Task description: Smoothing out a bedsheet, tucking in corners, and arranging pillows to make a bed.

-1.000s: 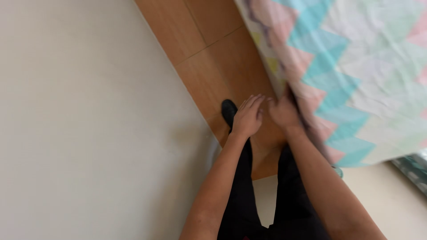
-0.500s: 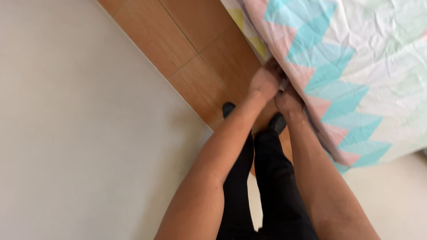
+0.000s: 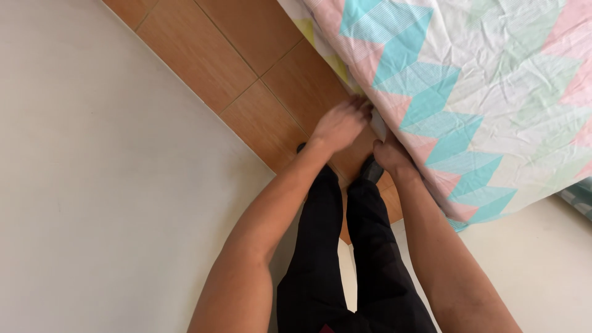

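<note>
— Down at the bed's edge, left hand (image 3: 341, 123) and right hand (image 3: 391, 155) both pinch the sheet (image 3: 468, 92), just beside the floor (image 3: 259, 80).
— Uneven pulling might leave it crooked.

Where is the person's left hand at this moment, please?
In the head view, the left hand reaches to the edge of the patterned bedsheet, above the brown floor tiles, just left of the right hand.
</note>
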